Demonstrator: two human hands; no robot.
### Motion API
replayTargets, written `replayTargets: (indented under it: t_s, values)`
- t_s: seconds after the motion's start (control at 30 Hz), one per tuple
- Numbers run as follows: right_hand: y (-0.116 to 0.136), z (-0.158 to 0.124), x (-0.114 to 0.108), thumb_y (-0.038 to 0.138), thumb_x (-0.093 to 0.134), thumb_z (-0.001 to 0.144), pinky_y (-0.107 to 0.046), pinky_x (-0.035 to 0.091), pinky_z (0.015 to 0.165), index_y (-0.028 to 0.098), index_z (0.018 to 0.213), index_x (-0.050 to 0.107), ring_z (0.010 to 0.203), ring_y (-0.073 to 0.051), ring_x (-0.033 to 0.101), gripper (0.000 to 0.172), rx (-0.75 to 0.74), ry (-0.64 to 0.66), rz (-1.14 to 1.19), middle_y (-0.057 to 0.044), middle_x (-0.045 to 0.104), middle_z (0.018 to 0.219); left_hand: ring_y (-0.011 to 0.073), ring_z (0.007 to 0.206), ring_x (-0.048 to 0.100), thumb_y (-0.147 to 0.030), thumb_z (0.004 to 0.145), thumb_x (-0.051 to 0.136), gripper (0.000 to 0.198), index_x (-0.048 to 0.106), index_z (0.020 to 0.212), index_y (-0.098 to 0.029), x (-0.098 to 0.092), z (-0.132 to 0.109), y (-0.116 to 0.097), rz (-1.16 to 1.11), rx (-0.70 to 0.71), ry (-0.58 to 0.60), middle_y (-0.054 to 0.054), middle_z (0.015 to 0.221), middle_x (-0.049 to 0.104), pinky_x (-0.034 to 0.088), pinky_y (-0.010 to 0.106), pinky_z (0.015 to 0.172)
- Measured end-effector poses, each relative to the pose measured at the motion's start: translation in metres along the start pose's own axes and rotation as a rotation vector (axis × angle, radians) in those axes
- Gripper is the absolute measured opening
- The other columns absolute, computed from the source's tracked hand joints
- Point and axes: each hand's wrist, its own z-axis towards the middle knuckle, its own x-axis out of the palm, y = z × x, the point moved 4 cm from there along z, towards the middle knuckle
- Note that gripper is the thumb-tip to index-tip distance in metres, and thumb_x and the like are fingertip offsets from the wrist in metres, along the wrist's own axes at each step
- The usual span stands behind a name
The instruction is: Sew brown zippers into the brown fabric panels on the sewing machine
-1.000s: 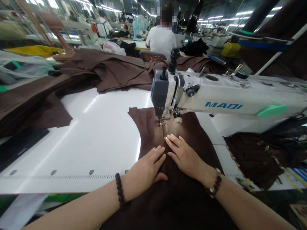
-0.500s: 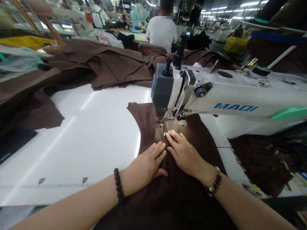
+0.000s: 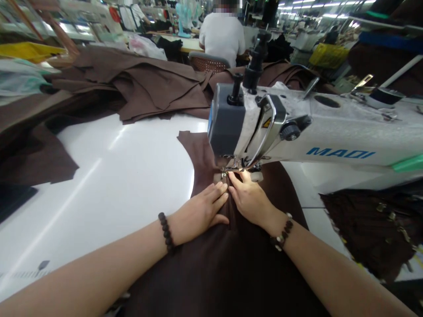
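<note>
A dark brown fabric piece (image 3: 211,273) lies on the white table (image 3: 109,185) and runs under the white MAQI sewing machine (image 3: 297,132). My left hand (image 3: 200,213) lies flat on the fabric, fingers stretched out toward the presser foot (image 3: 228,169). My right hand (image 3: 249,198) also rests flat on the fabric, its fingertips right at the presser foot. A zipper seam runs between the two hands; most of it is hidden by them. Both wrists wear dark bead bracelets.
Heaps of brown fabric (image 3: 142,83) cover the table's far and left sides. A dark pile with metal zipper parts (image 3: 373,224) lies at the right. A person in a white shirt (image 3: 222,37) sits beyond with their back to me.
Both hands have slid forward along the fabric toward the presser foot, and the gold zipper pull seen earlier is now hidden at the foot. The camera has leaned closer to the machine.
</note>
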Motion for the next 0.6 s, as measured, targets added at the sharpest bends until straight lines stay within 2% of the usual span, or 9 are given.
replayTargets:
  t_s: [0.13,0.23,0.4,0.5,0.6]
  values:
    - [-0.008,0.008,0.000,0.026,0.031,0.091,-0.041,0.044,0.091,0.010,0.123,0.048,0.110,-0.027,0.047,0.039,-0.027,0.020,0.005,-0.016,0.049,0.122,0.0292,0.122,0.043,-0.041,0.080,0.060,0.057,0.047,0.121,-0.003,0.001,0.004,0.005,0.001,-0.019,0.015,0.021,0.128,0.047,0.036,0.042,0.104]
    - [-0.007,0.003,-0.005,0.027,0.033,0.091,-0.042,0.042,0.094,0.009,0.126,0.045,0.111,-0.025,0.048,0.041,-0.052,0.037,0.016,-0.016,0.049,0.124,0.0311,0.123,0.041,-0.041,0.078,0.062,0.062,0.044,0.123,-0.002,0.002,-0.001,-0.001,0.019,-0.041,0.030,0.023,0.129,0.046,0.036,0.046,0.104]
    - [0.005,-0.034,-0.012,0.028,0.039,0.089,-0.058,0.026,0.103,0.013,0.132,0.039,0.128,-0.027,0.032,0.046,-0.020,0.085,-0.065,-0.012,0.039,0.137,0.0324,0.120,0.045,-0.042,0.077,0.064,0.062,0.046,0.121,-0.002,0.001,-0.023,-0.025,0.059,-0.101,-0.002,0.023,0.126,0.049,0.041,0.045,0.100]
    - [0.010,-0.054,-0.008,0.026,0.037,0.089,-0.059,0.023,0.104,0.016,0.134,0.034,0.132,-0.023,0.026,0.046,-0.061,0.129,-0.055,-0.007,0.032,0.142,0.0332,0.119,0.046,-0.040,0.076,0.066,0.060,0.048,0.120,-0.002,0.002,-0.030,-0.037,0.067,-0.094,-0.007,0.023,0.124,0.050,0.042,0.045,0.099]
    - [0.009,-0.060,-0.004,0.028,0.036,0.090,-0.059,0.022,0.105,0.017,0.135,0.033,0.133,-0.021,0.024,0.046,-0.076,0.142,-0.054,-0.006,0.030,0.143,0.0347,0.118,0.046,-0.037,0.076,0.067,0.058,0.049,0.118,0.000,0.003,-0.029,-0.040,0.060,-0.068,-0.005,0.024,0.124,0.050,0.043,0.047,0.097]
